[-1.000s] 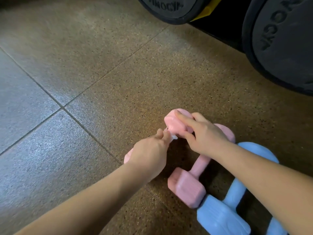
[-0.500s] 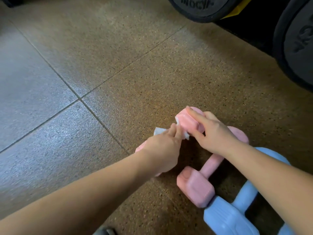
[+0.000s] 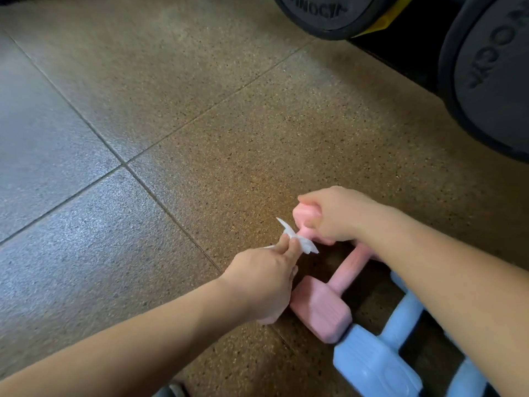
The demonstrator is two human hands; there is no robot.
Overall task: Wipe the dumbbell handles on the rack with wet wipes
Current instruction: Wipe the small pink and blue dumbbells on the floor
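Two pink dumbbells: just beyond the floor-lying pink dumbbell [image 3: 320,308], the right hand [image 3: 337,216] curls round the second pink dumbbell [image 3: 305,213] at its head; the left hand [image 3: 263,282] pinches one crumpled white wet wipe [image 3: 304,245] at its handle.

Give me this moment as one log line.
left hand: pinches wet wipe against pink dumbbell handle | right hand: grips dumbbell head

A dumbbell [image 3: 305,214] is placed left of a second dumbbell [image 3: 320,309], with a third dumbbell [image 3: 375,365] touching that one's near end. Plates [image 3: 495,75] are stood far right.
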